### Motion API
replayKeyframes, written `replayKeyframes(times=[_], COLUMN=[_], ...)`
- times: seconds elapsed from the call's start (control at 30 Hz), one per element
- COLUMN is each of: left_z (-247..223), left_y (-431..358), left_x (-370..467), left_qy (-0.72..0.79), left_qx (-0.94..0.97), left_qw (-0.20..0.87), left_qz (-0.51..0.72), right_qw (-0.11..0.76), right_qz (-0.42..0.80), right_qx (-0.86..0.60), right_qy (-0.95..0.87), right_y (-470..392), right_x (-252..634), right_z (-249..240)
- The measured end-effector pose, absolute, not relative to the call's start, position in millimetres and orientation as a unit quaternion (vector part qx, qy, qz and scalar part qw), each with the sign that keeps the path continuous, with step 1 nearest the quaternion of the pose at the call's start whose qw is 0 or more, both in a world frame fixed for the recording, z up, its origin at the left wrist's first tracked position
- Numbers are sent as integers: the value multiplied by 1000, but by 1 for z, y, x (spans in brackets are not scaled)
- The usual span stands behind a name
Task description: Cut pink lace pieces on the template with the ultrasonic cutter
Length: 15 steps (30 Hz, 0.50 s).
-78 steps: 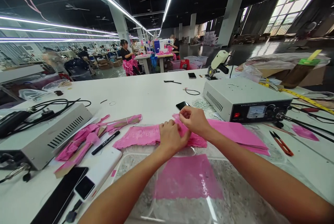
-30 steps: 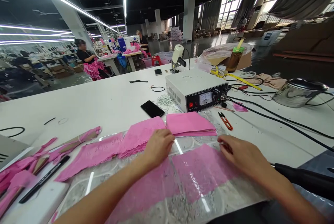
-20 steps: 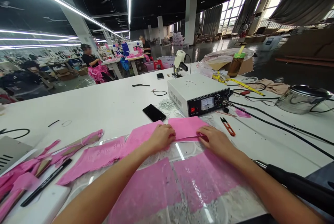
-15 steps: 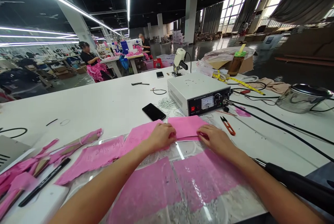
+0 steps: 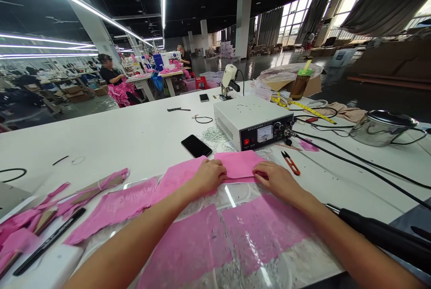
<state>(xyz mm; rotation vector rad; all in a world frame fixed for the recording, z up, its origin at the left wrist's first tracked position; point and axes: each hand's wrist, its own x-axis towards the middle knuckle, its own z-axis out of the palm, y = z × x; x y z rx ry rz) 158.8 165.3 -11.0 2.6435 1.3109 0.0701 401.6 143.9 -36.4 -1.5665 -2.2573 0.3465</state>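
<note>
A pink fabric piece (image 5: 239, 164) lies flat in front of the grey box, its near edge slightly raised. My left hand (image 5: 209, 175) is closed on its left corner, with fingertips curled under. At the near right corner, my right hand (image 5: 274, 178) pinches the edge between thumb and fingers. Another pink fabric piece (image 5: 178, 173) extends leftward from beneath my left hand. Below both hands is a clear plastic template (image 5: 232, 192), with pink panels (image 5: 191, 239) showing under it.
A grey control box (image 5: 251, 120) with a dial stands just beyond the fabric. Close by are a black phone (image 5: 196, 146) and orange thread snips (image 5: 291, 163). A black-handled tool (image 5: 370, 230) lies at right, a black pen (image 5: 50, 240) at left. Co-workers sit at machines behind.
My hands keep the same grip on the fabric, and its near edge looks slightly lower. The whole view has shifted a little.
</note>
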Motion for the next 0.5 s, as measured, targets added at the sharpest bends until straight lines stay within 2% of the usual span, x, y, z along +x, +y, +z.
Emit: replayKeyframes(times=[0.5], left_z=[-13], left_y=[200], left_x=[152], left_qy=[431], left_qx=[870], left_qw=[235], left_qz=[39], right_qw=[182], right_qz=[124], right_qx=[-564], right_qy=[-796], right_y=[150], right_x=[403], right_z=[-34])
